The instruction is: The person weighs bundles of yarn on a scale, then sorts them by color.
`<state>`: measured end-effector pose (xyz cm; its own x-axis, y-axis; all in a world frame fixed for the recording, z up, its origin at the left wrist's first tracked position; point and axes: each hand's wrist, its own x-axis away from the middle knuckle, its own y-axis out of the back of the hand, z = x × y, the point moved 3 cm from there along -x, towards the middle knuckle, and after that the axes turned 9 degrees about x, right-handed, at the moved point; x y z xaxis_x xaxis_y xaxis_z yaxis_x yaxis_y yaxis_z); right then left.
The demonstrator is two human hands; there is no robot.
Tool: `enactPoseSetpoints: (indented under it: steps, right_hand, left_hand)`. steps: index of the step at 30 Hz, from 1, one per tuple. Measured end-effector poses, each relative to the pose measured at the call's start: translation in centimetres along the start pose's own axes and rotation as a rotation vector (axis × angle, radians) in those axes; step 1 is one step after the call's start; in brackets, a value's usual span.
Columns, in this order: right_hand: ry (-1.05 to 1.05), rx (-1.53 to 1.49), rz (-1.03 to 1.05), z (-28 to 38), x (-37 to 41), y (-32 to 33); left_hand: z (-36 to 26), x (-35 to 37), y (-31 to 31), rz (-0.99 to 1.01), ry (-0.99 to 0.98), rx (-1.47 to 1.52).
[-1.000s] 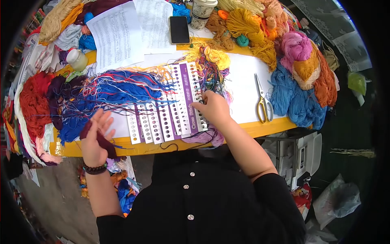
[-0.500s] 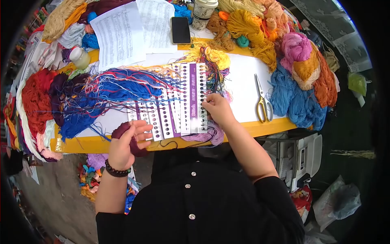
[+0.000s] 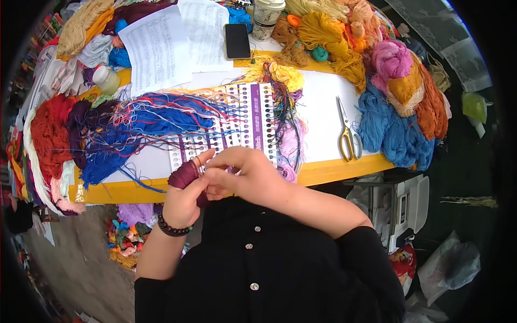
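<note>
A skein of maroon thread (image 3: 183, 175) is looped round my left hand (image 3: 186, 196), whose thumb and fingers are bent about it. My right hand (image 3: 245, 173) meets the left fingertips, its thumb and forefinger pinched at the maroon strands; the exact grip is partly hidden. Just beyond both hands lie white and purple thread cards (image 3: 258, 116) with rows of punched holes. Many strands run through these holes, and a bundle of blue thread (image 3: 167, 116) spreads leftward from them.
Gold-handled scissors (image 3: 346, 137) lie on the right. Blue skeins (image 3: 396, 132) and orange skeins (image 3: 429, 110) are heaped beyond them. At the back are printed sheets (image 3: 159, 48), a phone (image 3: 237, 41) and a patterned cup (image 3: 266, 20). A yellow table edge (image 3: 344, 169) runs in front.
My right hand has left the thread cards and moved down and left to the left hand. My left hand has shifted slightly right, its fingers now bent more.
</note>
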<state>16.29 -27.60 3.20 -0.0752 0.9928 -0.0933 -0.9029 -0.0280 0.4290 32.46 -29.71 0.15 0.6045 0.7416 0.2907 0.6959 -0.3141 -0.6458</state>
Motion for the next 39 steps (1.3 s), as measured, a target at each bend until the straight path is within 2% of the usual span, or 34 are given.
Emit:
enactPoseSetpoints:
  steps: [2, 4, 5, 7, 8, 9, 10, 12, 13, 15, 16, 17, 18, 20, 22, 23, 24, 26, 28, 29, 30, 31, 32, 33, 34, 36, 38, 39]
  right_hand:
    - [-0.062, -0.032, 0.029, 0.5, -0.1, -0.8]
    - [-0.407, -0.438, 0.202, -0.2, 0.2, -1.8]
    - [-0.434, -0.473, 0.23, 0.0, 0.2, -1.5]
    - [-0.115, -0.497, -0.005, -1.5, 0.3, -0.1]
    - [-0.269, -0.76, 0.016, -1.2, 0.2, 2.1]
    - [-0.141, -0.955, 0.04, -0.6, -0.1, 5.2]
    - [-0.126, -1.138, 0.058, -0.1, -0.1, 8.7]
    - [0.015, -0.86, -0.121, 0.0, 0.1, 14.6]
    - [-0.108, -0.642, -0.344, 0.2, 0.3, 15.3]
    - [-0.194, -0.184, -0.375, -0.1, 0.0, 13.5]
    - [-0.231, -0.242, -0.208, -0.8, 0.0, 11.4]
    - [-0.258, -0.132, -0.121, -0.7, -0.1, 8.5]
    - [-0.186, -0.044, -0.035, 0.3, -0.5, 6.2]
    - [-0.195, -0.077, 0.113, 0.1, -0.7, 2.4]
    - [-0.261, -0.261, 0.183, -0.7, -0.8, 0.1]
    - [-0.368, -0.428, 0.29, -0.8, -0.8, -0.2]
    - [-0.369, -0.43, 0.29, -0.9, -0.6, -0.3]
    - [-0.274, -0.697, 0.218, -0.9, -0.3, 0.1]
    - [-0.269, -0.802, -0.016, -0.6, 0.0, 3.3]
    - [-0.235, -0.961, 0.043, -0.4, 0.0, 6.5]
    - [-0.114, -1.084, -0.015, -0.4, 0.4, 9.7]
    - [0.017, -1.089, 0.014, -1.0, 0.6, 14.2]
    - [0.05, -0.838, -0.199, -0.3, 1.2, 18.5]
    - [-0.008, -0.769, -0.498, 0.0, 2.2, 22.2]
    - [0.039, -0.591, -0.693, -0.7, 3.5, 26.1]
    - [-0.027, 0.345, -1.295, -1.0, 5.8, 30.3]
    - [0.06, 0.59, -1.179, -0.7, 4.2, 26.9]
    - [-0.054, 0.526, -0.951, -1.6, 2.8, 23.7]
  left_hand:
    - [0.2, -0.1, -0.3, 0.021, -0.044, 0.0]
    - [0.6, -0.2, -0.4, 0.009, -0.085, -0.013]
    - [0.7, -0.1, -0.4, -0.003, -0.125, -0.025]
    - [0.2, 0.4, 1.0, 0.027, -0.083, 0.045]
    - [-0.1, 0.7, 1.8, 0.059, -0.039, 0.113]
    - [-0.8, 0.9, 2.7, -0.053, -0.043, 0.165]
    - [-1.7, 1.1, 4.1, -0.035, -0.064, 0.242]
    - [-3.7, 1.6, 5.8, -0.063, -0.197, 0.083]
    - [-4.1, 1.5, 5.9, -0.08, -0.208, 0.079]
    - [-3.9, 1.1, 4.3, -0.092, -0.162, 0.005]
    - [-3.2, 0.7, 3.5, -0.085, -0.1, 0.048]
    - [-2.6, 0.3, 2.2, -0.066, -0.07, -0.002]
    - [-2.1, 0.0, 0.9, -0.05, -0.038, -0.051]
    - [-1.1, -0.4, -0.8, -0.019, -0.053, -0.072]
    - [-0.2, -0.8, -1.5, -0.027, -0.071, -0.103]
    - [0.0, -0.9, -1.8, -0.019, -0.079, -0.1]
    - [0.0, -0.9, -2.0, -0.011, -0.087, -0.096]
    - [0.0, -0.7, -1.4, 0.072, -0.077, -0.047]
    - [-0.3, -0.3, -0.1, 0.129, -0.12, 0.079]
    - [-1.0, -0.1, 1.4, 0.02, -0.108, 0.158]
    - [-1.8, 0.2, 3.3, -0.091, -0.094, 0.237]
    - [-3.6, 0.4, 4.7, -0.082, -0.221, 0.105]
    - [-4.9, 0.9, 7.1, -0.14, -0.185, 0.159]
    - [-6.4, 1.6, 8.6, -0.092, -0.317, 0.175]
    - [-7.9, 2.4, 10.0, -0.176, -0.36, 0.175]
    - [-9.5, 2.9, 11.0, -0.158, -0.418, 0.152]
    - [-9.0, 1.7, 9.3, -0.233, -0.363, 0.032]
    - [-7.9, 0.4, 7.4, -0.227, -0.264, -0.024]
